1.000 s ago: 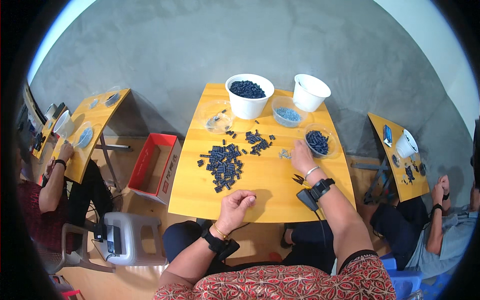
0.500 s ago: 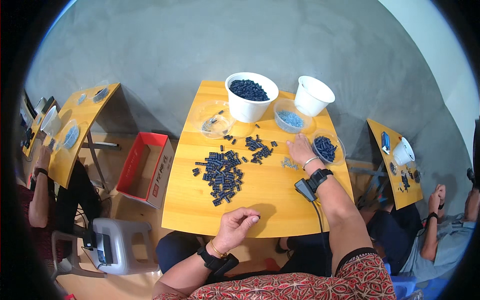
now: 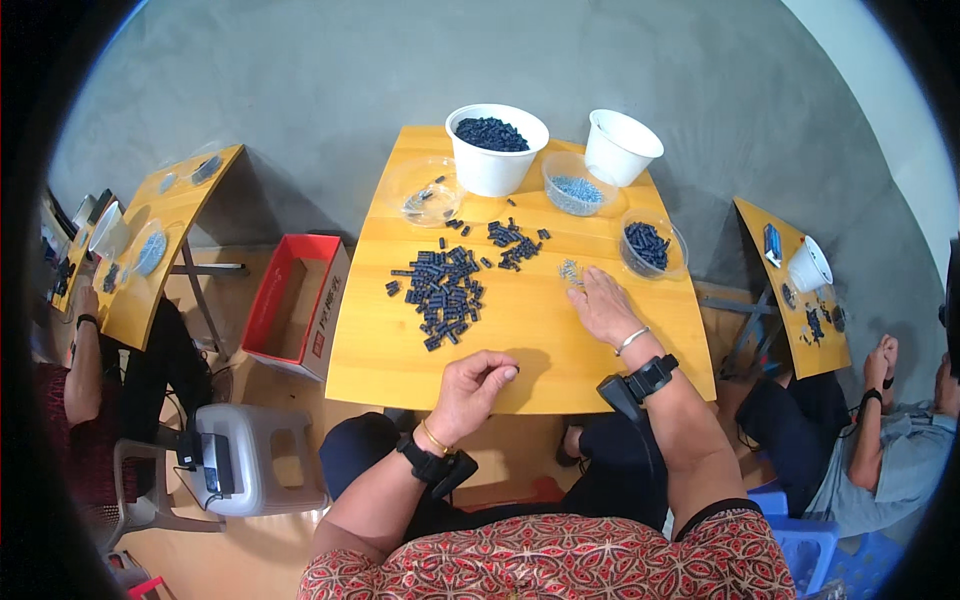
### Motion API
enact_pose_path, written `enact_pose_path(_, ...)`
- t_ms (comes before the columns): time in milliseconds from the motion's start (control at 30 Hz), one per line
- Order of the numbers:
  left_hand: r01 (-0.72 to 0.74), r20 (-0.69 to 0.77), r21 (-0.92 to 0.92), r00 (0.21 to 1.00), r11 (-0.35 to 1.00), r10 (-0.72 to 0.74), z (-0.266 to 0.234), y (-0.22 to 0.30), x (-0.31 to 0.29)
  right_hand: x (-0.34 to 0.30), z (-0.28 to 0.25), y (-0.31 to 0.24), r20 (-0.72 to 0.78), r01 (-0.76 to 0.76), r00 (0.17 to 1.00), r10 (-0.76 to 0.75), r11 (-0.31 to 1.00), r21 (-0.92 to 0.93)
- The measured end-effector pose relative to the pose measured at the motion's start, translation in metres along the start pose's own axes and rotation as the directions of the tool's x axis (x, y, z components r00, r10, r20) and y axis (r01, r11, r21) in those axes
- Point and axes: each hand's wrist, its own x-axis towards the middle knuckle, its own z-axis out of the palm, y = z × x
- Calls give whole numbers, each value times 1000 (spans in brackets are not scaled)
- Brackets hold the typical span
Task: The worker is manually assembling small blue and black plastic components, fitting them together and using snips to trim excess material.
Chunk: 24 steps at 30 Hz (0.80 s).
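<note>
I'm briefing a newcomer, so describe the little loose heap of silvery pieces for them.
On the yellow table in the middle, find the person's right hand. Just left of that hand's far end lies the small heap of silvery pieces. It is pale and loose on the wood, unlike the dark pieces farther left and the bluish bits inside a clear bowl beyond it.

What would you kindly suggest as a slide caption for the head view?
Left hand pinches a black piece; right hand beside small metal pieces.
</note>
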Motion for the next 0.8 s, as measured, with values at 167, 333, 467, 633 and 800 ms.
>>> enact_pose_path(167, -24, -1, 36, 1000, 999, 24, 2, -1, -2, -10, 1, 37, -106, 110, 991, -76, 923, 368)
enact_pose_path(333, 1, -20, -17, 1000, 1000, -2, 2, -5, -1, -26, -5, 44, -200, 142, 977, -68, 912, 385)
enact_pose_path(467, -2, -37, -78, 999, 997, 0, 4, -8, 3, -21, -3, 41, -254, 144, 966, -50, 918, 369)
enact_pose_path(633, -15, -74, -136, 997, 991, 5, 5, -10, 4, -8, -6, 39, -266, 240, 951, -157, 917, 318)
enact_pose_path(800, 9, -90, -131, 996, 991, -21, 4, -3, 7, 0, -1, 41, -239, 246, 950, -202, 955, 168)
